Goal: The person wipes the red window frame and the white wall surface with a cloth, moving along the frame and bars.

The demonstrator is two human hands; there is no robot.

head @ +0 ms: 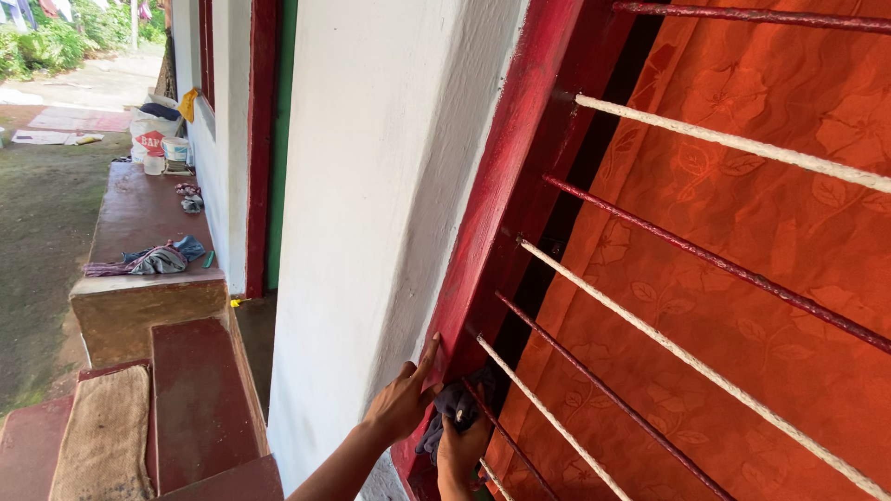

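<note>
The left hand point(401, 404) lies flat on the red window frame point(506, 186), fingers together, steadying it. Just beside those fingers, the right hand point(461, 452) has its fingers bunched around a dark cloth point(453, 408), pressing it against the frame's bottom corner.

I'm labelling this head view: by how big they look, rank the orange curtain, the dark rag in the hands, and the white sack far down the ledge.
1. Curtain
2. Rag
3. Sack, though distance shrinks it.
</note>
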